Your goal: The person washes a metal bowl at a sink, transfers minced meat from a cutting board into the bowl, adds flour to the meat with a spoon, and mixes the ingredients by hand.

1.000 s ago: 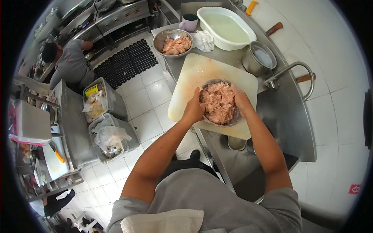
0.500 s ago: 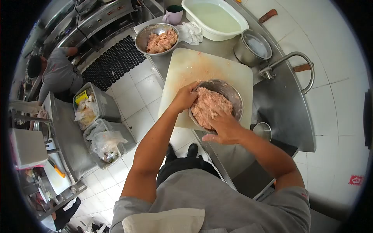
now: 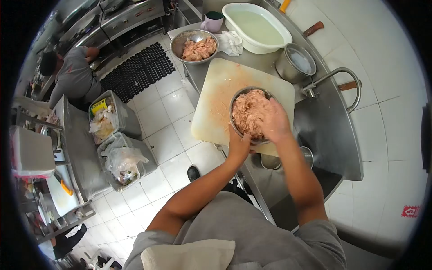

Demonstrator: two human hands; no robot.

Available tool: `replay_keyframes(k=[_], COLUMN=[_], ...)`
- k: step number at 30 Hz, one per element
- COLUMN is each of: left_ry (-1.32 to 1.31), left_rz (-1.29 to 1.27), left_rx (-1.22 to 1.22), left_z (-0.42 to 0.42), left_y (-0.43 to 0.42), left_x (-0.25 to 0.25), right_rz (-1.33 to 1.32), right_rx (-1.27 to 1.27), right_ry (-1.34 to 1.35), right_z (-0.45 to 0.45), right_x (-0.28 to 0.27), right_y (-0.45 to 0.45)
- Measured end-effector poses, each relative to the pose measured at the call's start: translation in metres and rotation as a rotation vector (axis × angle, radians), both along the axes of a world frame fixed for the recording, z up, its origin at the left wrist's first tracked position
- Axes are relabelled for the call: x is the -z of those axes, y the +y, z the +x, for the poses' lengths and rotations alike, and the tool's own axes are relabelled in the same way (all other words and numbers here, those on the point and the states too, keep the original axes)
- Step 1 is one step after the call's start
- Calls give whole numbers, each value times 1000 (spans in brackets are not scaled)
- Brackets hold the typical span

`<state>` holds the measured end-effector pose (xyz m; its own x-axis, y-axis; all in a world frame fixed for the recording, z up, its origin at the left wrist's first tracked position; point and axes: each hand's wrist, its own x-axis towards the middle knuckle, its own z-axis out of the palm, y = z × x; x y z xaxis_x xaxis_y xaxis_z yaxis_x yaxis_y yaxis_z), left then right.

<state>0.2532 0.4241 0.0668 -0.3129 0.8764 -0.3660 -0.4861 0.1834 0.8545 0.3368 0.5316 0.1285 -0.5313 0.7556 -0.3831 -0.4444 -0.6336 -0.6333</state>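
Minced meat [image 3: 249, 110] fills a metal bowl [image 3: 232, 118] that stands on the white cutting board [image 3: 211, 96]. At the bowl's near left rim, my left hand [image 3: 240, 144] grips the side, its thumb by the edge and part of its fingers hidden. My right hand [image 3: 275, 120] lies against the right side of the meat, slightly blurred, with its fingers stretched out. Beyond the board, a second metal bowl [image 3: 179, 41] contains paler, chunkier raw meat [image 3: 199, 49].
A white basin [image 3: 288, 39] of cloudy liquid, a purple mug [image 3: 213, 22], a white cloth [image 3: 230, 43] and a metal pot [image 3: 288, 67] stand behind the board. The sink faucet [image 3: 358, 85] is on the right. Bins [image 3: 143, 155] and a co-worker [image 3: 75, 74] are at left.
My left hand has shifted from the bowl's left rim to its near side. My right hand has moved up along the meat's right side. The meat looks rounder and smoother.
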Motion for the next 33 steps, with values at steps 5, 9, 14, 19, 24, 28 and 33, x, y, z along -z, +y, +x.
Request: replay_keyframes(k=[5,9,14,19,24,28,33], left_ry=[339,367,419,397,451,717,716], left_rz=[-86,-114,-54,-25,-51,33,39], left_rx=[1,78,274,375,474,479,334], left_z=[-22,-36,-59,-82,-99,-94,-86], left_y=[17,13,23,44,57,79,93], left_x=[2,-11,-14,4,6,4,15], right_rz=[378,474,397,656,1833,1871,1325], right_rx=[-63,-96,-39,-401,-906,-761,-1020], right_ry=[-715,-798,-662,-745,-1141,-1339,-1403], right_z=[37,35,-2,-20,9,36,14], right_x=[-22,29,63,34,10,14,35], right_y=[2,20,67,58,-4,-49,-7])
